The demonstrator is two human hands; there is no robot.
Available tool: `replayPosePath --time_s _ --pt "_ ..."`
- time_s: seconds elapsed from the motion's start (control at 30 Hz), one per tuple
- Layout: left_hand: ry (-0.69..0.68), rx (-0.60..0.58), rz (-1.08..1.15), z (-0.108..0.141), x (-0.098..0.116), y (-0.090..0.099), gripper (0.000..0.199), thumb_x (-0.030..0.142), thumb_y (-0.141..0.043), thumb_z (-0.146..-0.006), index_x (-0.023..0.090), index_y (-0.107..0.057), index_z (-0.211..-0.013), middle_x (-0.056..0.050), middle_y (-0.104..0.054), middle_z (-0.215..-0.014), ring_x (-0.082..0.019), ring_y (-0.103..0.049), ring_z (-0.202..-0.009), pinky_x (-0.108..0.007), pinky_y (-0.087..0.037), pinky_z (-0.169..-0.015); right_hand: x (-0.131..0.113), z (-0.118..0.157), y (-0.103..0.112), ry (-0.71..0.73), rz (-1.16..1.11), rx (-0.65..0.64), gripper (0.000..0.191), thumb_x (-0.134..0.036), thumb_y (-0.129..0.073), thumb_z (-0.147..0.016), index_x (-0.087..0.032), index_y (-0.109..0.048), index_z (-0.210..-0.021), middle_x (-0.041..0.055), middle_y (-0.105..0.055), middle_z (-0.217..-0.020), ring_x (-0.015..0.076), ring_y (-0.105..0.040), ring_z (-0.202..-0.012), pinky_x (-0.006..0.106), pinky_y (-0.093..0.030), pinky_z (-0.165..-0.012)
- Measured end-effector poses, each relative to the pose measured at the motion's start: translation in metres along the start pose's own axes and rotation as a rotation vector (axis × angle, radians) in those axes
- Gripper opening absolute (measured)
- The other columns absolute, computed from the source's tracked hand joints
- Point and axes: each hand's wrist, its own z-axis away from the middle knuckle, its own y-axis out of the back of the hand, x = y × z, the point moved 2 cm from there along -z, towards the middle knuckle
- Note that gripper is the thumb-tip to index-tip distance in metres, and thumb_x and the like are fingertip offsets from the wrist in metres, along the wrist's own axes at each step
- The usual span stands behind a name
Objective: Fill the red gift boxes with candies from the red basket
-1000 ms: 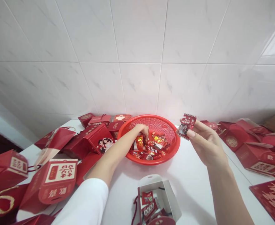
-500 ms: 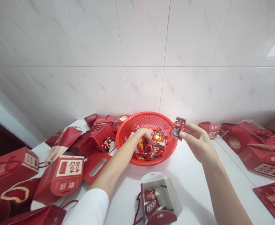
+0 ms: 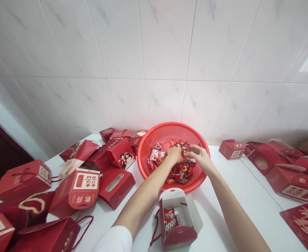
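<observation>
My left hand (image 3: 175, 154) reaches into a red mesh basket (image 3: 143, 154), its fingers closed around a small red and gold wrapped candy (image 3: 183, 153). My right hand (image 3: 200, 158) meets it over the candies, thumb and fingers pinched at the same spot. A dark red packet (image 3: 187, 145) shows just above the right fingertips; how firmly it is gripped is partly hidden. Many wrapped candies (image 3: 181, 173) lie in the basket under both hands. In front of it stands an open red gift box (image 3: 179, 236) with a few candy packets (image 3: 170, 218) inside.
Several red gift boxes (image 3: 87, 190) crowd the left of the white table (image 3: 214, 217). More boxes (image 3: 292, 180) stand at the right, with a flat red printed piece (image 3: 305, 222) at the near right edge. A tiled wall (image 3: 164, 101) rises behind the basket.
My right hand has moved left and down from beside the basket into it, bringing its packet to my left hand. My left hand has lifted a wrapped candy from the pile.
</observation>
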Motion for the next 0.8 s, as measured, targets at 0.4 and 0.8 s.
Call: replayPosePath --time_s 0.4,0.8 --pt "-0.027 0.234 0.045 0.018 -0.001 -0.009 0.028 0.034 -0.063 -0.086 0.015 -0.071 -0.105 -0.017 -0.072 -0.109 -0.033 -0.068 -0.106 -0.037 -0.052 -0.086 0.029 0.018 -0.012 0.194 0.084 0.237 0.030 -0.037 -0.063 -0.065 -0.021 -0.061 -0.091 0.0081 -0.073 -0.089 0.0266 -0.069 -0.083 0.041 -0.055 -0.079" --pt "-0.049 0.574 0.327 0.056 -0.032 0.009 0.022 0.021 -0.070 -0.080 0.022 -0.069 -0.101 -0.006 -0.070 -0.107 -0.021 -0.066 -0.098 -0.030 -0.048 -0.087 0.041 0.053 -0.009 0.218 0.275 0.380 0.035 -0.041 -0.059 -0.072 -0.019 -0.062 -0.099 0.0098 -0.074 -0.093 0.0276 -0.069 -0.088 0.044 -0.053 -0.086"
